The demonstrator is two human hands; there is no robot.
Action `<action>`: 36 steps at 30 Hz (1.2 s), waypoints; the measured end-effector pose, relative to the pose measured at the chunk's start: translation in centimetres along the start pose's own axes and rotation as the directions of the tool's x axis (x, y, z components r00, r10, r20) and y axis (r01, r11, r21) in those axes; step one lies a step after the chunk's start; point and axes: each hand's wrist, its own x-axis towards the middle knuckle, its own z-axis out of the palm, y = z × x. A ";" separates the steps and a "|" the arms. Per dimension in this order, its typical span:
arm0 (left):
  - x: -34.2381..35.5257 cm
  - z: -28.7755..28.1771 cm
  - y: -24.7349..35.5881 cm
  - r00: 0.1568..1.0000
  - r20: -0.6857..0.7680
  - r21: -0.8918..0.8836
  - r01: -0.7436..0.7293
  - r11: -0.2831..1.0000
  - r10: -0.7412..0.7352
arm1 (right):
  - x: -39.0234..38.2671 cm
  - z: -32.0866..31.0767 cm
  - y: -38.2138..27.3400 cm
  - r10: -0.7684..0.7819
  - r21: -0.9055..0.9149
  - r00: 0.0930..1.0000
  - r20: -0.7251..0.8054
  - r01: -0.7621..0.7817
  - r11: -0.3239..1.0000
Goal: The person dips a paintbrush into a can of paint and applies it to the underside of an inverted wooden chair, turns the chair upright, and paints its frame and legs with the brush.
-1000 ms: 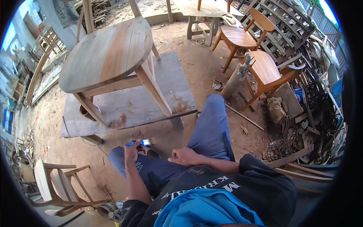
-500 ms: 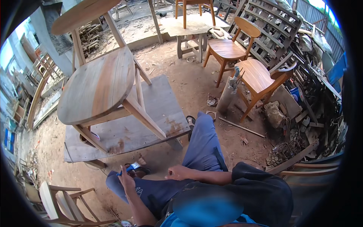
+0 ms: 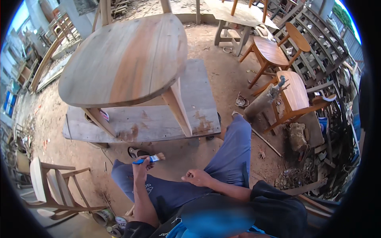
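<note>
My left hand [image 3: 141,166] is shut on a paintbrush [image 3: 152,158] with a blue handle and pale bristles, held over my left thigh. My right hand [image 3: 195,177] rests near my lap, its fingers curled closed, with no object visible in it. Ahead of me an unfinished wooden chair [image 3: 122,59], greyish with a reddish stripe on the seat, stands on a low weathered wooden table [image 3: 198,71]. A round container [image 3: 101,116] sits partly hidden behind one chair leg.
Varnished chairs [image 3: 268,51] stand at the right beside an upright cylinder [image 3: 260,102], slatted wood [image 3: 317,37] and scrap. A pale unfinished chair [image 3: 55,182] is at lower left near tins [image 3: 102,216]. Another table [image 3: 236,12] bearing a chair is at the back.
The view dipped, then shifted back and rightward across the scene. The brush in my left hand now points its bristles more to the right; my right hand stays near my lap.
</note>
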 end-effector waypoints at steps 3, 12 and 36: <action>0.3 -0.8 -0.9 0.998 0.024 -0.003 -0.053 0.999 0.054 | -0.2 0.8 -0.3 0.042 -0.017 0.999 -0.003 -0.042 0.999; -2.9 -2.0 -0.6 0.946 -0.231 0.008 -0.231 0.973 0.227 | -0.6 2.5 0.0 0.022 0.012 1.000 0.002 -0.022 1.000; -20.3 -16.2 9.9 0.262 -0.742 0.520 -0.356 0.776 0.617 | -0.6 3.0 -0.7 0.068 0.179 0.997 0.045 -0.074 0.981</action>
